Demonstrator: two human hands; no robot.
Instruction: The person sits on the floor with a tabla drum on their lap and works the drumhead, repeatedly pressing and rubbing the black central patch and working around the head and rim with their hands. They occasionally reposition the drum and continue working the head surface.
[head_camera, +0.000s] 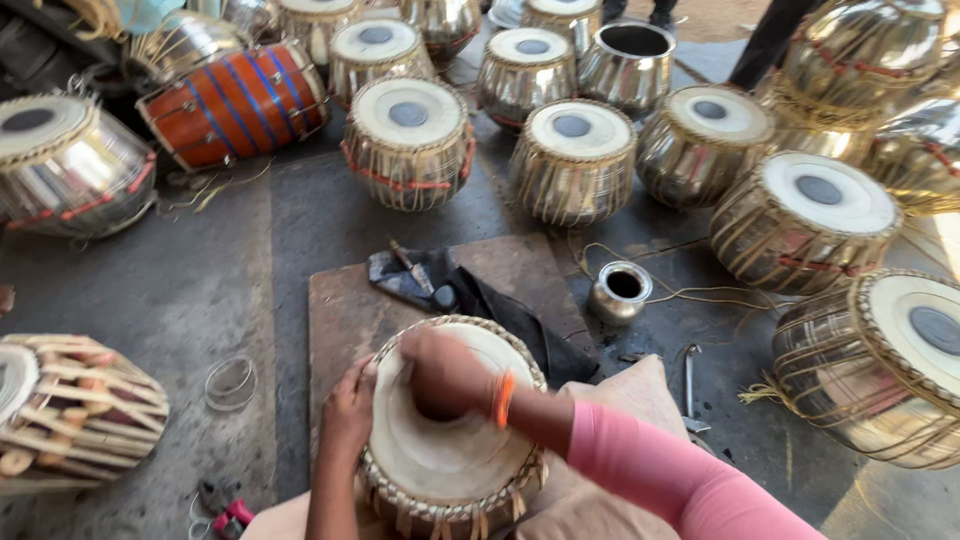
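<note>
A small drum (450, 455) with a pale skin head and woven strap rim stands on end in front of me. My right hand (445, 375), in a pink sleeve with an orange wrist thread, is closed in a fist pressing on the middle of the drum head. What it holds, if anything, is hidden. My left hand (350, 405) grips the drum's left rim, steadying it.
A wooden board (345, 310) lies under the drum, with a dark cloth (500, 305) and a small hammer (415, 275) on it. A little metal pot (620, 290) stands to the right. Several shiny metal drums (575, 160) crowd the floor; an orange barrel drum (235, 105) lies far left.
</note>
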